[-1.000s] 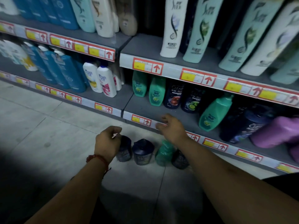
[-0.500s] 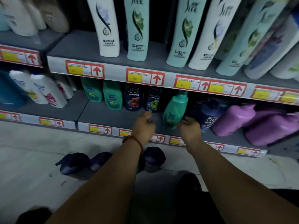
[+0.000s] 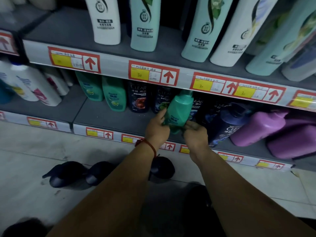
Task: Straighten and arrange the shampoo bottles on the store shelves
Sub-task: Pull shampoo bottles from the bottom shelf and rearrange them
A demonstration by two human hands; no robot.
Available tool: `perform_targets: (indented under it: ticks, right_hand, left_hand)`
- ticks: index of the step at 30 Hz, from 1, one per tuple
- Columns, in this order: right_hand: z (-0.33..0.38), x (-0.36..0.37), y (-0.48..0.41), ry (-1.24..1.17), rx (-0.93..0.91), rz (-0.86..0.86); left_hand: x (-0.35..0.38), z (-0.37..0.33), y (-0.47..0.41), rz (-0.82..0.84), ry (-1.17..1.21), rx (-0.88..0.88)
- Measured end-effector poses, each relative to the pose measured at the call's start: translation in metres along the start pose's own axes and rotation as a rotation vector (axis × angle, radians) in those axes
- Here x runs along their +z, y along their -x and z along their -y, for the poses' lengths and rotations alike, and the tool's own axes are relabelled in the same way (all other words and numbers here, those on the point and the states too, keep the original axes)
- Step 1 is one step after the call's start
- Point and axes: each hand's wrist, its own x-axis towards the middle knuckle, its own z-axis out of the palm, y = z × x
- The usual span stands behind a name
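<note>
lower shelf: green bottle being righted, two-handed.
at the shelf's rt end big purple bottles lie over, and a navy pump bottle leans just beside them. green bottle is tilted near the shelf front, top leaning back-right; can't tell if its base is down or lifted. left hand wraps its lower left side, right hand cups the base, both clamped on it. next, prob: stand it flat, then slide left to the upright green bottles w/o knocking neighbours.

Btm shelf w/ green bottles, navy bottles, purple bottles, upper shelf w/ tall bottles
</note>
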Motion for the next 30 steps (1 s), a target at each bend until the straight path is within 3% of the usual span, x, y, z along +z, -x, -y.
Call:
perform_targets:
  ticks: [11,18,23,26,30]
  right_hand:
    - [0.014,0.121,0.026,0.123,-0.104,0.342]
    - [0.028,0.215,0.048,0.03,-0.099,0.462]
    - [0.024,0.254,0.044,-0.004,-0.052,0.445]
    - [0.012,0.265,0.035,-0.141,0.056,0.308]
    - [0.001,0.277,0.034,-0.2,0.04,0.308]
  left_hand:
    - [-0.139,0.019,0.002,-0.154,0.108,-0.011]
    - [-0.233,0.027,-0.02,-0.249,0.149,0.041]
    - [-0.268,0.04,-0.03,-0.264,0.085,0.157]
    - [-0.265,0.052,-0.031,-0.325,0.194,0.053]
    - [-0.259,0.065,-0.029,-0.312,0.364,0.032]
